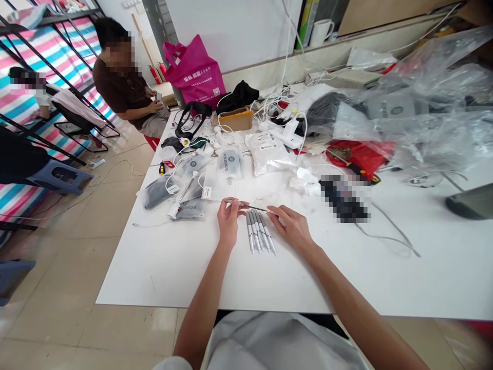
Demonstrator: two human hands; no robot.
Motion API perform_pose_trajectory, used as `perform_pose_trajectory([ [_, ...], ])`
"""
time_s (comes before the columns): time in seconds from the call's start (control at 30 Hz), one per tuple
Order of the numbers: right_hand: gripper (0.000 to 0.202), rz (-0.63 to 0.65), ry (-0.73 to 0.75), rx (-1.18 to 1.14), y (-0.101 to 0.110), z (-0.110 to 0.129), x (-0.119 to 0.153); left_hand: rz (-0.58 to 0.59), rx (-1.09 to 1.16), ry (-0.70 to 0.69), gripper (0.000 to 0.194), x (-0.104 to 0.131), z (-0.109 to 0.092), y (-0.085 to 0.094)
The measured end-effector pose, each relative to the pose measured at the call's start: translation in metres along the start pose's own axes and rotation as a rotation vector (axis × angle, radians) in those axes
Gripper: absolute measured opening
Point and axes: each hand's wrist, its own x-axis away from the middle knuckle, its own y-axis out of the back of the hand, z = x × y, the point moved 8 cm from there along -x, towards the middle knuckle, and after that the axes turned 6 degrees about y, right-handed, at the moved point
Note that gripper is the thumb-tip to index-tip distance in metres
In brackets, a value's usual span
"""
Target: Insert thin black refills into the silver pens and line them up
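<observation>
Both of my hands are over the white table (200,272), fingers pinched at the two ends of a thin dark rod (256,207). My left hand (228,221) grips the grey part at its left end. The fingers of my right hand (288,223) close on a white piece at the right end, where a small yellow spot shows. Just below the rod, several grey and white pens (260,234) lie side by side, tips toward me. They are between my two hands.
Bagged dark items (156,192), a white packet (269,152) and tangled cables lie beyond my hands. Clear plastic bags (400,113) and a red bag (360,156) pile up at the right. A pink bag (198,72) stands at the back. A seated person (123,87) is at the left.
</observation>
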Motion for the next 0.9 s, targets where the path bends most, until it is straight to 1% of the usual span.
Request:
perform_pose_trajectory([
  [0.1, 0.021, 0.012, -0.013, -0.002, 0.0, -0.001, 0.0, -0.012, 0.009, -0.003, 0.042, 0.0, 0.0, 0.001],
  [0.2, 0.022, 0.042, -0.002, -0.01, -0.003, 0.0, 0.0, 0.011, 0.012, 0.003, 0.04, 0.0, 0.0, -0.001],
  [0.3, 0.022, 0.051, 0.017, -0.007, -0.004, 0.002, 0.001, 0.072, -0.011, 0.037, 0.039, 0.001, 0.002, -0.007],
  [0.47, 0.021, 0.072, 0.028, -0.02, -0.008, 0.006, 0.001, 0.198, -0.087, 0.09, 0.034, 0.009, 0.009, -0.024],
  [0.63, 0.016, 0.084, -0.036, -0.127, -0.012, 0.005, 0.004, 0.255, -0.175, 0.1, 0.029, 0.017, 0.014, -0.034],
  [0.8, 0.014, 0.084, -0.127, -0.177, -0.013, -0.002, 0.01, 0.253, -0.226, 0.149, 0.031, 0.018, 0.017, -0.033],
  [0.9, 0.012, 0.109, -0.139, -0.22, -0.012, -0.001, 0.009, 0.26, -0.213, 0.165, 0.032, 0.019, 0.017, -0.033],
])
